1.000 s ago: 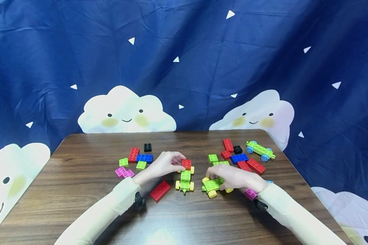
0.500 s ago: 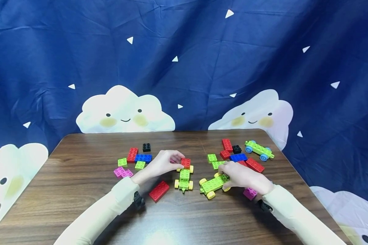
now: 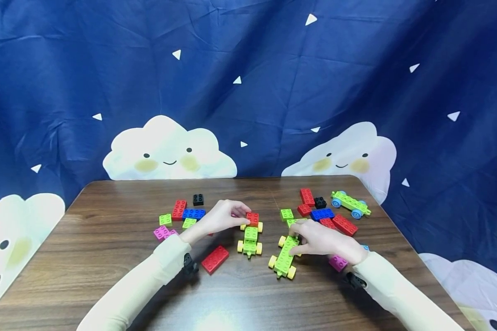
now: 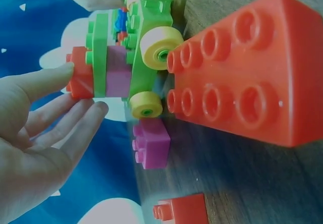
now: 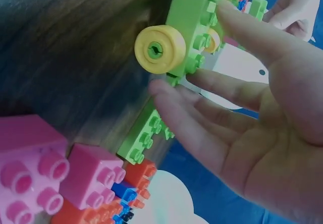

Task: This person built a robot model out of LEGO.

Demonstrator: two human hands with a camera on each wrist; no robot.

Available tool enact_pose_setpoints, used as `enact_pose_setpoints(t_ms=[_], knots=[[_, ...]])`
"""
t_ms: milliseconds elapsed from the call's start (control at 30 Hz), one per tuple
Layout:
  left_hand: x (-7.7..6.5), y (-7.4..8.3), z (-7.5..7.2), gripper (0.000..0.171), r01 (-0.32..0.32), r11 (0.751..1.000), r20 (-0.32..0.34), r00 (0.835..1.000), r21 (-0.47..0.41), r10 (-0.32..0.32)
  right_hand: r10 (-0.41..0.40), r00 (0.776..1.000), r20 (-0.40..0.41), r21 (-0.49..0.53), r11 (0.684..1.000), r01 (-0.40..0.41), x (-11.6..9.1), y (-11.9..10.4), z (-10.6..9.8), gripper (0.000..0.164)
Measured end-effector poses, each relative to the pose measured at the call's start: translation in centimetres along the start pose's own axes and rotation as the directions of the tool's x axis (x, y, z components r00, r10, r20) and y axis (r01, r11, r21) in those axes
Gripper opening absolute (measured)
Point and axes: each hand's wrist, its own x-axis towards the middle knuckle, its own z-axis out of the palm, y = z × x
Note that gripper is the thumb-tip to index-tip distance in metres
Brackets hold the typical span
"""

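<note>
My left hand (image 3: 221, 218) pinches the red brick (image 4: 81, 75) on top of a stack, thumb on one side and fingers on the other. Below that brick the left wrist view shows a green piece (image 4: 100, 52), then a pink brick (image 4: 117, 70), on a green car base with yellow wheels (image 4: 162, 48). My right hand (image 3: 320, 236) holds the far end of a second green car base (image 3: 283, 262), also yellow-wheeled, between thumb and fingers. This base stands slantwise on the table, its studs bare where visible; the fingers hide part of its far end.
Near the left forearm lies a long red brick (image 3: 215, 259). Loose red, blue (image 3: 193, 214), green, pink and black bricks lie at the left. More surround the right hand, including a pink one (image 3: 338, 262). A blue-wheeled green car base (image 3: 350, 204) stands back right.
The right hand has turned the second car base so its near end swings toward me, and its grip has shifted to the far end. The left hand stays at the red brick.
</note>
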Motion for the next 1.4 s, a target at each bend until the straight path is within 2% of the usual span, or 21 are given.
enact_pose_setpoints(t_ms=[300,533,700,967,1167,1400], knots=[[0.8,0.4,-0.2,0.031,0.055,0.996,-0.002,0.999,0.066,-0.055,0.000,0.999,0.040,0.081,0.997,-0.003,0.2,-0.3,0.4,0.039],[1.3,0.6,-0.6,0.030,0.056,0.995,0.017,0.998,0.081,-0.057,-0.018,1.000,0.006,0.065,0.998,0.018,0.1,-0.4,0.5,0.037],[1.8,0.8,-0.4,0.027,0.069,0.993,0.015,0.997,0.093,-0.070,-0.016,1.000,0.007,0.069,0.998,0.015,0.2,-0.6,0.5,0.037],[2.4,1.3,-0.3,0.027,0.056,0.992,0.013,0.998,0.114,-0.058,-0.031,1.000,0.001,0.065,0.997,0.031,0.2,-0.7,0.7,0.037],[3.0,1.3,0.0,0.026,0.052,0.989,0.007,0.999,0.137,-0.053,-0.040,0.999,0.024,0.056,0.998,0.039,0.5,-0.9,0.7,0.038],[3.6,1.3,0.1,0.025,0.078,0.988,0.004,0.997,0.135,-0.079,-0.021,0.998,0.056,0.057,0.998,0.018,0.6,-1.2,0.8,0.039]])
